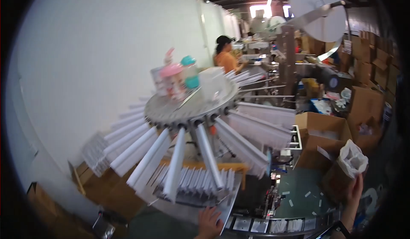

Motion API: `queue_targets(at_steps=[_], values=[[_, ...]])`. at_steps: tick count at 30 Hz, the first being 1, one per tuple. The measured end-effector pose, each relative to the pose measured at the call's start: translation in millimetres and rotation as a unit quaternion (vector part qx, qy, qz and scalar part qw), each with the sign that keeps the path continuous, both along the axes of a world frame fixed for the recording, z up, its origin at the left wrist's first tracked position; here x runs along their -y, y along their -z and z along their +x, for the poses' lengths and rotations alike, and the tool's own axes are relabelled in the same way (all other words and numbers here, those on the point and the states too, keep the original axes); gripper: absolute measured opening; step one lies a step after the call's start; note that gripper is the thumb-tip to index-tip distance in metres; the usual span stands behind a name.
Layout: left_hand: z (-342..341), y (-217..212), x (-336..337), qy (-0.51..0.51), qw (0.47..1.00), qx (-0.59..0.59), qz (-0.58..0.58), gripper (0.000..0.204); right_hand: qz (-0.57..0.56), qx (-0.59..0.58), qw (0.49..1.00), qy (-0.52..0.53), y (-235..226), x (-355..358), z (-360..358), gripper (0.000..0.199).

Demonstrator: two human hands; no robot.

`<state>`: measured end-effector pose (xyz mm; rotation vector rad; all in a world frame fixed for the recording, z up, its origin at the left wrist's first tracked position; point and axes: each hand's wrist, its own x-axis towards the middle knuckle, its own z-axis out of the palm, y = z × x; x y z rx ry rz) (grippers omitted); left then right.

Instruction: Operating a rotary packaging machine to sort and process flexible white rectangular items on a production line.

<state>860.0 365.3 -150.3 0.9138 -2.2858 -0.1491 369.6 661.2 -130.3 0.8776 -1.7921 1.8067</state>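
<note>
My left hand is low in the middle, its fingers spread at the near edge of a metal tray. Nothing is held in it. On that tray stands a row of upright white strips. At the right, my right hand reaches up to a white plastic bag that lines a brown carton. Its fingers close on the bag's near rim, though the fingertips are partly hidden. Above the tray is a round metal carousel with long white arms fanning outward, several carrying hanging white sheets.
On the carousel sit a pink-lidded cup, a teal bottle and a clear container. A conveyor runs along the bottom. Open cartons stand right. A co-worker in orange is behind. Paper scraps lie on the green floor.
</note>
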Motion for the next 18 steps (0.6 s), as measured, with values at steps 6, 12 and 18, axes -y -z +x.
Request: queue_targets(at_steps=[6, 12, 18], values=[[21, -2, 13, 0.194, 0.975, -0.1, 0.045, 0.029, -0.012, 0.336, 0.644, -0.688, 75, -74, 153, 0.034], [117, 1, 85, 0.315, 0.898, -0.126, 0.279, 0.019, -0.174, 0.323, 0.879, -0.305, -35, 82, 448, 0.027], [219, -29, 179, 0.309, 0.939, -0.061, 0.14, 0.025, -0.143, 0.265, 0.867, -0.397, -42, 119, 520, 0.027]])
